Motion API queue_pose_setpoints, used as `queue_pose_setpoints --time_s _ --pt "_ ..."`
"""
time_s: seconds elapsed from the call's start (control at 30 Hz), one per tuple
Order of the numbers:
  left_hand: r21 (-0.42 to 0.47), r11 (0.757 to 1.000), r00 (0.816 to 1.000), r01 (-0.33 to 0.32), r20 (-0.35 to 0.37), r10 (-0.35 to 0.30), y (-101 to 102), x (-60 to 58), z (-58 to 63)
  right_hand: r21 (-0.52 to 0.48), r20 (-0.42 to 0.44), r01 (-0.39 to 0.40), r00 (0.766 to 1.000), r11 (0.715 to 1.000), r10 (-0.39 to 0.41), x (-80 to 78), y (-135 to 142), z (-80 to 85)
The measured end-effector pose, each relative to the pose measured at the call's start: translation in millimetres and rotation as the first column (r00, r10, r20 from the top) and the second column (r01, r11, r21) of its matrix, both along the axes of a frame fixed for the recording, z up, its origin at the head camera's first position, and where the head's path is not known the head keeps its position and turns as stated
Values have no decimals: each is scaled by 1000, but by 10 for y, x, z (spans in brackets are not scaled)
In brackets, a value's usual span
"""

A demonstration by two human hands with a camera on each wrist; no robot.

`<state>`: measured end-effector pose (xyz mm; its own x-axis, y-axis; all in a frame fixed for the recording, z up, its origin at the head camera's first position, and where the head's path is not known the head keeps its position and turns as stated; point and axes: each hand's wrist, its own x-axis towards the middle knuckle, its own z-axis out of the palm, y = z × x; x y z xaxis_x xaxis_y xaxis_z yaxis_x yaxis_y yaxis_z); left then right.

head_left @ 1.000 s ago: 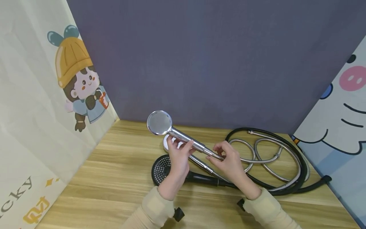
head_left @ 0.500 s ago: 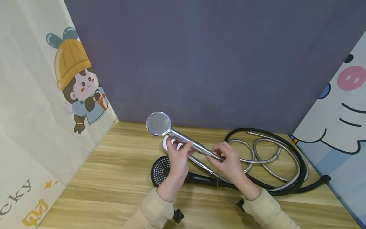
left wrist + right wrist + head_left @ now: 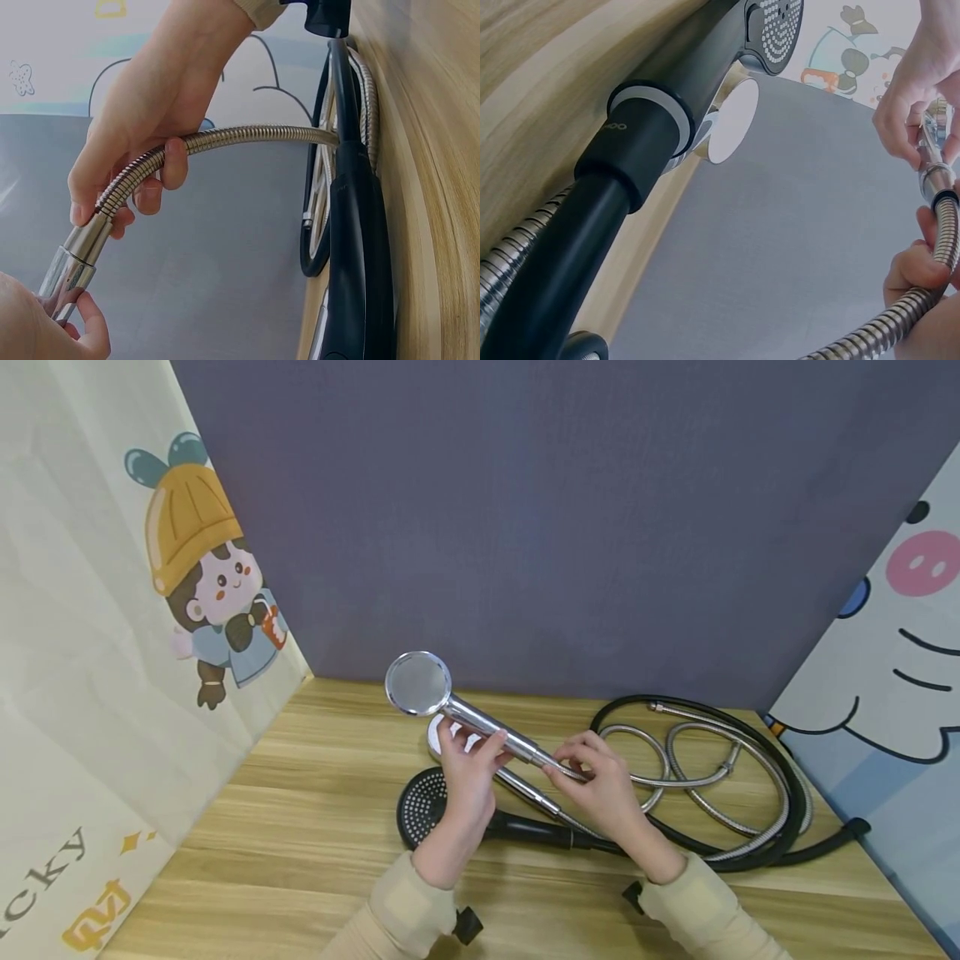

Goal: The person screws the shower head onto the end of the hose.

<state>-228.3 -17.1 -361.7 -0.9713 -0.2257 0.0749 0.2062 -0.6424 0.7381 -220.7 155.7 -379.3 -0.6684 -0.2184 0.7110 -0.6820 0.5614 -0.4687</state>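
A chrome shower head [image 3: 417,683] is held up over the table, its round face toward the camera. My left hand [image 3: 468,777] grips its handle between thumb and fingers. On the ribbed metal hose [image 3: 247,135], just below the connector [image 3: 88,238], my right hand [image 3: 600,781] curls its fingers, thumb at the joint. Below lies a black shower head [image 3: 422,806] with a black handle, nearest to both wrists. A second chrome shower head [image 3: 534,795] lies between it and the held one, its head partly hidden behind my left hand.
Coiled metal hose [image 3: 701,724] and a thick black hose [image 3: 787,847] lie on the right of the wooden table [image 3: 285,827]. A grey-blue panel [image 3: 525,527] stands at the back, with printed panels [image 3: 82,610] on both sides.
My right thumb has slid slightly up the hose toward the connector. The shower head and my left hand stay almost still.
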Motion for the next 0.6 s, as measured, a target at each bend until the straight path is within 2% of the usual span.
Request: queue_pose_setpoints --time_s 0.4,0.6 --pt "-9 1000 1000 20 -3 -20 -8 17 6 36 -6 -14 1000 999 14 -7 20 6" --pt "-10 1000 1000 -1 -2 1 0 7 8 24 -5 1 1000 1000 -1 -13 19 -8"
